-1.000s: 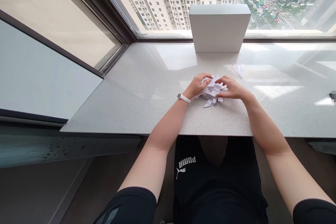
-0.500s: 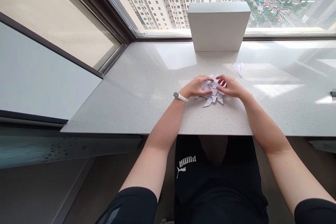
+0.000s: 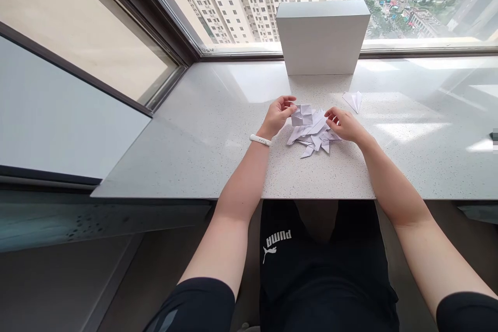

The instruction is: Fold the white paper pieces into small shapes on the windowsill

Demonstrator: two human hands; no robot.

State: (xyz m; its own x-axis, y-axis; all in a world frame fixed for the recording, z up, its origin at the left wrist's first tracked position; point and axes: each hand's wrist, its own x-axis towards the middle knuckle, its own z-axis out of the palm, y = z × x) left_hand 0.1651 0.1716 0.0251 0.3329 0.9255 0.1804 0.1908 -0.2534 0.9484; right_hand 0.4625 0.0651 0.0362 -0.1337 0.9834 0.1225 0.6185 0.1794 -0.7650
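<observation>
Folded paper piece (image 3: 302, 114) sits mid-frame pinched in left hand (image 3: 277, 115) fingertips, lifted just above paper pile (image 3: 313, 137) on counter (image 3: 194, 135), right hand (image 3: 344, 125) just right of it, fingers curled, resting on pile.

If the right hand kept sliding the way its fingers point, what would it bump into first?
The right hand points left across the pile of folded paper pieces, so it would probably meet the folded paper held in the left hand; depth is uncertain.
</observation>
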